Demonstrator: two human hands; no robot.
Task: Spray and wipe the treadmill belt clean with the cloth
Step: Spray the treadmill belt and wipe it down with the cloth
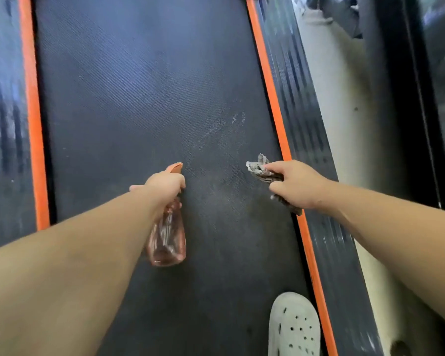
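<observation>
The dark treadmill belt (139,111) runs between orange strips (32,119), with a pale spray patch (216,132) near its right side. The left hand (165,183) grips a spray bottle (168,240) (pinkish, see-through) above the belt. The right hand (293,185) clutches a crumpled cloth (261,167). A pale clog (294,327) stands on the belt.

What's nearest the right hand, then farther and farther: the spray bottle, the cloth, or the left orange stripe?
1. cloth, gripped in the right hand itself.
2. spray bottle, in the middle, held by the left hand.
3. left orange stripe, far left edge.
</observation>
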